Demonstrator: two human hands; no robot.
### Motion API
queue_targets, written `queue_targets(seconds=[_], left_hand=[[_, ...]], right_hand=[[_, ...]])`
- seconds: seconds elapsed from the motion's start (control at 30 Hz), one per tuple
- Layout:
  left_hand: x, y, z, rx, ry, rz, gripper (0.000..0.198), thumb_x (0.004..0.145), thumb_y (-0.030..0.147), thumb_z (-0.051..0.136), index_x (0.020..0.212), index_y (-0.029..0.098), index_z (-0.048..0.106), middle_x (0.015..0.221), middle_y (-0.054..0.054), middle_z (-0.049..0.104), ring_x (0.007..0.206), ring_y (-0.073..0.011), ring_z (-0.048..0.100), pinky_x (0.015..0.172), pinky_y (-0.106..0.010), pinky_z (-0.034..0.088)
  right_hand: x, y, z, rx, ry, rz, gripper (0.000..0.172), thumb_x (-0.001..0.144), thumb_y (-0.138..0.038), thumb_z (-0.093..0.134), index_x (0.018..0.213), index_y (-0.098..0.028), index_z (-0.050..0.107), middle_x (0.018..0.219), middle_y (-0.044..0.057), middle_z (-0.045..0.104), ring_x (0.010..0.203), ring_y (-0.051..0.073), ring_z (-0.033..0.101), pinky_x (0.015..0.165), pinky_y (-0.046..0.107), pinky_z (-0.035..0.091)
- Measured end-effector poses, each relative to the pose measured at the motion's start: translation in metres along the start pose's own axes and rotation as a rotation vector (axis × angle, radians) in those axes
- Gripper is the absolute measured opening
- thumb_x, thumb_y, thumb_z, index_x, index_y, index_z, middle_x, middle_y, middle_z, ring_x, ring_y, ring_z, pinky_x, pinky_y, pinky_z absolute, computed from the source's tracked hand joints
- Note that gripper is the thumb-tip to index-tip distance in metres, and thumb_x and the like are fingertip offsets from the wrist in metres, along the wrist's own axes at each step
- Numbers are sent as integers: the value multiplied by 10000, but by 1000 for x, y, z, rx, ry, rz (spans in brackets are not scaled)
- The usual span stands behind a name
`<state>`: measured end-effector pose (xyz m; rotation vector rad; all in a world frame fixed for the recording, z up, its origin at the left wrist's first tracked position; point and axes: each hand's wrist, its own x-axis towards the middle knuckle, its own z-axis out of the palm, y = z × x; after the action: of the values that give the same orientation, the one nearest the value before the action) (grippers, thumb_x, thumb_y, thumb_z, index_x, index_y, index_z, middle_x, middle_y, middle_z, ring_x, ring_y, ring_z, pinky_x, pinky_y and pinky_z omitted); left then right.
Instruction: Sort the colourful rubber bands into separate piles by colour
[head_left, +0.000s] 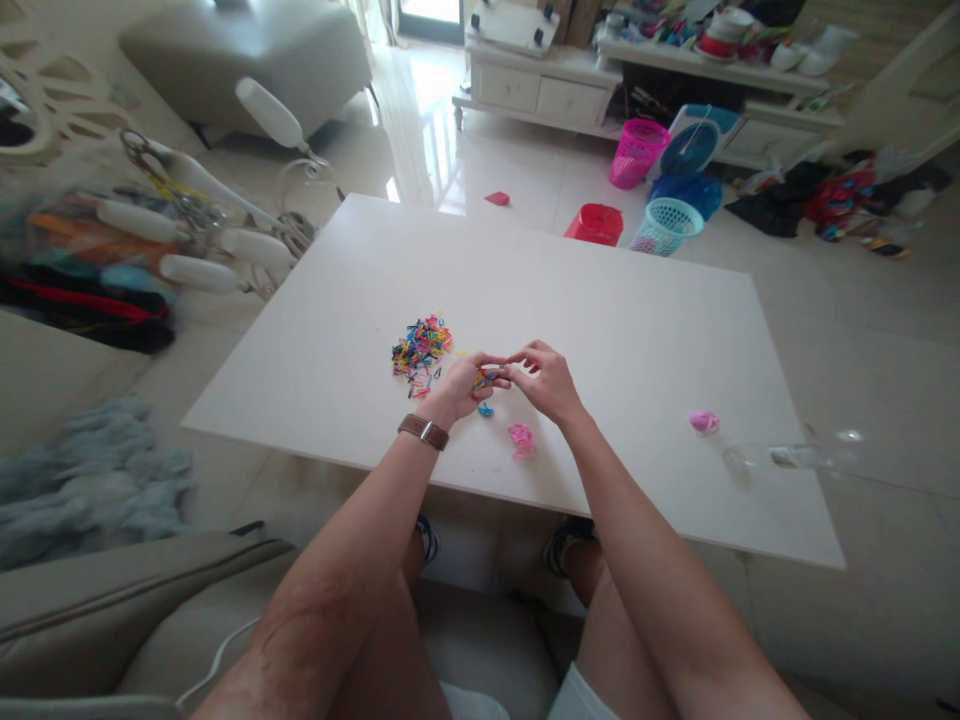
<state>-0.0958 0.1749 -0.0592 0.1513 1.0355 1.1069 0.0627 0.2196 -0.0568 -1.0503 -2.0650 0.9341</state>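
Note:
My left hand [463,386], with a brown watch strap on the wrist, and my right hand [546,379] meet over the white table [637,330]. Both pinch a small coloured elastic band [491,375] between their fingertips. A heap of several small multicoloured bands [421,348] lies just left of my left hand. A blue band [486,409] rests below my left hand. A pink bunch of bands [520,440] lies in front of my right wrist. Another pink bunch [703,422] sits farther right.
A clear plastic bag [795,457] lies at the table's right front. Pink [636,152], red [596,223] and light blue [664,225] baskets stand on the floor beyond the table. A rack with white tubes and clothes [187,235] is at the left. My knees are under the table's near edge.

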Motion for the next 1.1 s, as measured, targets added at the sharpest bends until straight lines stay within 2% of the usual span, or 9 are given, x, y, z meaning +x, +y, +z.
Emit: queue_targets(seconds=[0.2, 0.3, 0.43, 0.53, 0.63, 0.73, 0.83, 0.97, 1.1], left_hand=[[5, -11, 6, 97, 29, -37, 114, 832, 89, 566, 728, 128, 595, 505, -22, 547, 354, -63, 452, 321, -143, 173], [6, -14, 8, 115, 55, -37, 149, 819, 96, 609, 683, 138, 563, 512, -4, 523, 357, -45, 423, 325, -133, 179], [4, -15, 9, 123, 0, -40, 198, 835, 128, 609, 649, 148, 544, 492, 28, 460, 335, -27, 335, 324, -145, 156], [4, -15, 8, 121, -42, -28, 192, 843, 131, 592, 655, 147, 559, 472, 45, 413, 328, -30, 295, 329, -158, 146], [3, -12, 6, 115, -35, -2, 131, 840, 109, 560, 724, 125, 619, 499, 13, 490, 339, -33, 291, 335, -164, 149], [2, -9, 5, 105, -4, 7, 135, 833, 100, 543, 821, 92, 677, 604, -59, 631, 356, -30, 286, 337, -169, 159], [0, -4, 3, 38, 73, 37, 192, 821, 86, 531, 906, 59, 701, 624, -70, 640, 373, -34, 317, 342, -163, 165], [-3, 1, 1, -57, 125, 40, 238, 818, 75, 524, 984, 39, 690, 600, -39, 588, 389, -43, 373, 336, -150, 157], [-6, 3, -1, -106, 64, 50, 242, 838, 78, 511, 1018, 36, 668, 618, -29, 585, 377, -37, 347, 323, -148, 162]], right_hand=[[-7, 9, -1, 23, -197, 0, 85, 799, -175, 759, 836, -228, 815, 881, 30, 641, 816, 159, 612, 762, 309, 521], [-8, 12, -4, 34, -232, 1, 87, 803, -172, 757, 821, -230, 819, 877, 31, 638, 823, 162, 610, 756, 312, 524], [-7, 12, -7, 39, -252, -17, 94, 814, -166, 735, 785, -223, 804, 887, 36, 652, 825, 163, 606, 755, 314, 515], [-6, 9, -11, 44, -226, -5, 93, 812, -175, 719, 746, -212, 772, 885, 30, 657, 799, 153, 599, 739, 305, 498], [-3, 8, -17, 44, -153, 36, 86, 803, -252, 745, 731, -205, 750, 880, 29, 667, 767, 151, 593, 717, 301, 483], [-1, 14, -19, 39, -4, 92, 109, 812, -286, 720, 747, -203, 746, 901, 39, 689, 737, 151, 597, 700, 299, 487], [-1, 28, -11, -44, 125, 187, 89, 808, -251, 698, 752, -203, 748, 868, 40, 707, 704, 155, 600, 729, 310, 498], [-4, 48, 12, -220, 54, 273, 97, 816, -208, 688, 762, -205, 768, 803, 48, 728, 751, 188, 633, 799, 332, 494], [-7, 58, 30, -318, 16, 341, 118, 848, -235, 692, 847, -194, 803, 839, 73, 755, 803, 208, 662, 808, 329, 489]])
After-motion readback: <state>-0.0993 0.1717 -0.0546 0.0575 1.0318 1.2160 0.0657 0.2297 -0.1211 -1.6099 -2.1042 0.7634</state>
